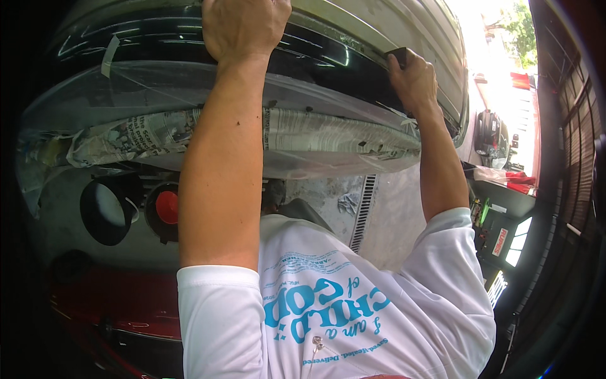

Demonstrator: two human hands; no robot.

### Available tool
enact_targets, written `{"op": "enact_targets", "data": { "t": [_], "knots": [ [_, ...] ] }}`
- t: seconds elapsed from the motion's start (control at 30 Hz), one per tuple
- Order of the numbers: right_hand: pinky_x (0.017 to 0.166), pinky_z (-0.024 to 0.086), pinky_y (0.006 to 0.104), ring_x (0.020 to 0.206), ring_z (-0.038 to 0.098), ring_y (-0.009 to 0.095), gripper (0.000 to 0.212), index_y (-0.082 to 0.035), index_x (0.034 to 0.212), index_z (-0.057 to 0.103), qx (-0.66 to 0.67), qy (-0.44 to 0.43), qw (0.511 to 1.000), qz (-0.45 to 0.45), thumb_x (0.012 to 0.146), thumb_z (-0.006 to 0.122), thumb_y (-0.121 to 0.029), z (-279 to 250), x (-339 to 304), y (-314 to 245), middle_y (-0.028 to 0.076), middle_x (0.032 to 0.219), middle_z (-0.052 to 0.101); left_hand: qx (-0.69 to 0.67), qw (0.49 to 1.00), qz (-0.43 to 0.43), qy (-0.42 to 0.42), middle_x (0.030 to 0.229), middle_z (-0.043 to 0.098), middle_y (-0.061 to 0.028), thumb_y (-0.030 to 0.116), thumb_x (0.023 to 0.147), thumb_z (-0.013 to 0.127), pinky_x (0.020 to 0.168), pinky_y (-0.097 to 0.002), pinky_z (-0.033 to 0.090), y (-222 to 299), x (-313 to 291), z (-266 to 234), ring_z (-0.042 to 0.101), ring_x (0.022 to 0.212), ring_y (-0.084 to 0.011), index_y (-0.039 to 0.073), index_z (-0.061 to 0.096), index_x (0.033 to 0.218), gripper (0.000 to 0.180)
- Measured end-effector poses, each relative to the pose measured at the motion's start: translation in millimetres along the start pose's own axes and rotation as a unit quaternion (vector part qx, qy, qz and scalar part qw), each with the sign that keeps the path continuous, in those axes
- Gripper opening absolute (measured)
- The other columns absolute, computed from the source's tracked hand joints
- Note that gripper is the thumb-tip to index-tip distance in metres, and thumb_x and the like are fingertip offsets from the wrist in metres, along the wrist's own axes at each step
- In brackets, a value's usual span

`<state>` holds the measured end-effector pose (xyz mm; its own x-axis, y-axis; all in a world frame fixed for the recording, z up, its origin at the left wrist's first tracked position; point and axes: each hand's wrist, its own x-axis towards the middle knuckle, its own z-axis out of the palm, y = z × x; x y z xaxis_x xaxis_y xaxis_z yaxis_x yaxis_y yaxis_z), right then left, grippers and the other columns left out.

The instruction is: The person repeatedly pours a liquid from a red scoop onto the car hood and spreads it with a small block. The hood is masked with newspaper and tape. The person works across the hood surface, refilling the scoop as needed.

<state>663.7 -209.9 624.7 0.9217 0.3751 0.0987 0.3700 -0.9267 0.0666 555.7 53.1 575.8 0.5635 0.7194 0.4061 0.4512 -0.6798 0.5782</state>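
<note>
My right hand point(415, 81) is closed round a small black block point(398, 57), which rests against the beige ribbed vehicle panel point(366, 22) near its border with a glossy black band point(315, 54). Farther left, my left hand point(246, 25) reaches up to the same panel. The top edge of the picture cuts off its fingers, so its grip is hidden. Below the black band hangs clear plastic sheeting point(158, 79), with a strip of newspaper point(341, 129) along it. A piece of pale tape point(110, 57) sticks to the sheeting at the left.
Under the sheeting at left stand a black round container point(104, 211) and a red-centred one point(167, 205). A red car point(120, 303) is at the lower left. A drain grate point(364, 211) crosses the concrete floor. Shelving point(505, 215) lines the right; a dark car point(489, 132) is outside.
</note>
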Motion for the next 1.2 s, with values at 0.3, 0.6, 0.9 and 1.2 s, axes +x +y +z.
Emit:
{"op": "enact_targets", "data": {
  "t": [0.3,0.6,0.9,1.2],
  "knots": [
    [0.088,0.057,0.0549,0.097,0.072,0.047,0.039,-0.003,0.11,0.073,-0.024,-0.016,0.999,-0.034,0.096,0.067,-0.039,11,2,10,0.028,0.094,0.075,0.017,1.0,-0.015,-0.017,0.076,0.07,-0.0107,0.03,0.096,0.072,0.08,-0.0436,0.053,4,-2,-5,0.068,0.07,-0.0283,-0.001,0.034,0.159,0.08],
    [0.087,0.057,0.0556,0.095,0.073,0.046,0.036,-0.005,0.11,0.074,-0.081,0.009,0.996,0.036,0.097,0.066,-0.037,20,-5,37,0.026,0.096,0.076,-0.011,0.997,-0.04,-0.067,0.073,0.07,-0.0117,0.031,0.095,0.073,0.08,-0.044,0.054,6,4,-10,0.069,0.07,-0.0295,0.001,0.035,0.159,0.08],
    [0.085,0.057,0.0553,0.094,0.073,0.047,0.034,-0.008,0.111,0.074,-0.047,0.012,0.999,-0.024,0.097,0.066,-0.038,9,-7,-2,0.025,0.093,0.075,-0.017,1.0,-0.005,-0.001,0.076,0.071,-0.0157,0.031,0.093,0.073,0.081,-0.0472,0.054,2,-1,-4,0.07,0.073,-0.0344,0.0,0.035,0.159,0.082],
    [0.084,0.057,0.0549,0.095,0.073,0.046,0.036,-0.006,0.109,0.074,-0.081,0.007,0.997,0.016,0.097,0.066,-0.039,17,-4,9,0.025,0.093,0.075,-0.029,0.999,-0.018,-0.041,0.076,0.071,-0.0148,0.031,0.093,0.073,0.084,-0.046,0.053,1,-2,-16,0.069,0.071,-0.0325,-0.002,0.033,0.159,0.084]
  ]
}}
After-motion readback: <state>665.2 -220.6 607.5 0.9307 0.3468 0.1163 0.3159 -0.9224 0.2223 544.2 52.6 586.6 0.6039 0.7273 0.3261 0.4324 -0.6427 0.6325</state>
